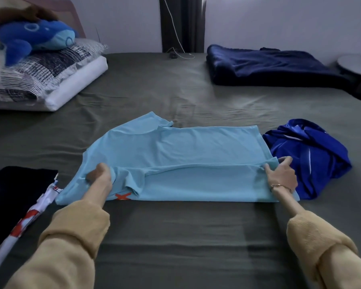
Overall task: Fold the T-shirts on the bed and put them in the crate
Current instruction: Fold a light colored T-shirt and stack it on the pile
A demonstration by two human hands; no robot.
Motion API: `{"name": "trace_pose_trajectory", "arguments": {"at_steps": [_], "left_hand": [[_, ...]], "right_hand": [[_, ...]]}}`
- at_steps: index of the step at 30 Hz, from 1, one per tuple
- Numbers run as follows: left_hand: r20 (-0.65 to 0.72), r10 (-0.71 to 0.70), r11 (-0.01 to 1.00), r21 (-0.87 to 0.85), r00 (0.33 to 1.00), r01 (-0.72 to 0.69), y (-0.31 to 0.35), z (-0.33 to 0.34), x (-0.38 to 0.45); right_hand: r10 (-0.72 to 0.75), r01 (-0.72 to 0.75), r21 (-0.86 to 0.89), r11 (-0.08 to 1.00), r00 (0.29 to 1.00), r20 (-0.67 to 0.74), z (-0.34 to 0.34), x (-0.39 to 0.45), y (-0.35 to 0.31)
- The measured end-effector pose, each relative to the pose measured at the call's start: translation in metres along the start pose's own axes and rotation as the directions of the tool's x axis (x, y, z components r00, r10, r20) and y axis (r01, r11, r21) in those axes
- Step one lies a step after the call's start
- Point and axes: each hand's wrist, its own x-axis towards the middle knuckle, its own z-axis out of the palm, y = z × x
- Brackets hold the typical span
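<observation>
Two hands pinch light-blue T-shirt [175, 151] fold: left hand [99, 176], right hand [281, 174].

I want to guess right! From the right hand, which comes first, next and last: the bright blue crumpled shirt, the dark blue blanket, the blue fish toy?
From the right hand, which pinches the light blue T-shirt:
1. Bright blue crumpled shirt, just beside it on the right.
2. Dark blue blanket, far back on the right.
3. Blue fish toy, on the pillows at the far left.
</observation>
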Motion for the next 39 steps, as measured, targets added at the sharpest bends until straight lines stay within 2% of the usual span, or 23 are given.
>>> {"name": "trace_pose_trajectory", "arguments": {"at_steps": [2,4,6,7,10,11,13,15,16,18,20,22,25,30,32,34,39], "left_hand": [[-0.080,0.193,0.968,0.178,0.978,-0.177,-0.002,0.002,-0.020],[-0.065,0.446,0.840,0.376,0.893,-0.392,-0.009,0.003,-0.045],[0.048,0.676,0.591,0.561,0.736,-0.580,-0.025,0.007,-0.059],[0.163,0.734,0.447,0.616,0.659,-0.649,-0.032,0.010,-0.064],[0.518,0.700,0.106,0.606,0.492,-0.788,-0.050,0.016,-0.077],[0.610,0.677,0.003,0.556,0.411,-0.831,-0.056,0.017,-0.083],[0.768,0.606,-0.247,0.430,0.208,-0.869,-0.064,0.016,-0.093],[0.878,0.466,-0.413,0.321,0.105,-0.852,-0.065,0.016,-0.101],[0.910,0.406,-0.437,0.274,0.084,-0.857,-0.066,0.014,-0.103],[0.948,0.293,-0.378,0.237,0.127,-0.895,-0.067,0.008,-0.105],[0.970,0.206,-0.406,0.207,0.132,-0.890,-0.062,0.002,-0.104],[0.975,0.152,-0.427,0.212,0.162,-0.879,-0.057,-0.005,-0.103],[0.960,0.122,-0.490,0.279,0.252,-0.826,-0.051,-0.011,-0.101],[0.878,0.238,-0.605,0.468,0.415,-0.644,-0.048,-0.019,-0.089],[0.858,0.277,-0.625,0.503,0.432,-0.597,-0.052,-0.021,-0.088],[0.854,0.307,-0.631,0.513,0.420,-0.582,-0.054,-0.022,-0.087],[0.866,0.300,-0.667,0.490,0.401,-0.560,-0.050,-0.031,-0.091]], "right_hand": [[-0.074,0.077,0.062,0.995,0.996,-0.049,0.003,-0.001,0.003],[-0.205,0.204,-0.015,0.979,0.973,-0.107,0.006,-0.004,0.008],[-0.361,0.349,-0.131,0.928,0.929,-0.081,0.011,-0.012,0.011],[-0.431,0.422,-0.162,0.892,0.902,-0.022,0.013,-0.016,0.011],[-0.580,0.624,-0.119,0.773,0.770,0.266,0.018,-0.033,0.007],[-0.609,0.670,-0.066,0.739,0.707,0.359,0.019,-0.040,0.005],[-0.632,0.729,-0.009,0.685,0.600,0.490,0.019,-0.053,0.003],[-0.634,0.772,-0.010,0.636,0.530,0.564,0.016,-0.062,0.000],[-0.622,0.785,-0.005,0.619,0.495,0.606,0.013,-0.065,0.000],[-0.566,0.796,-0.003,0.605,0.434,0.701,0.004,-0.067,0.002],[-0.526,0.795,-0.020,0.607,0.420,0.740,-0.005,-0.065,0.005],[-0.488,0.783,-0.084,0.617,0.464,0.739,-0.012,-0.061,0.009],[-0.414,0.763,-0.214,0.610,0.537,0.735,-0.018,-0.055,0.015],[-0.363,0.765,-0.336,0.549,0.580,0.729,-0.014,-0.059,0.015],[-0.344,0.750,-0.373,0.547,0.607,0.716,-0.011,-0.061,0.017],[-0.313,0.734,-0.401,0.549,0.625,0.715,-0.013,-0.062,0.020],[-0.248,0.730,-0.412,0.546,0.610,0.752,-0.026,-0.064,0.023]]}}
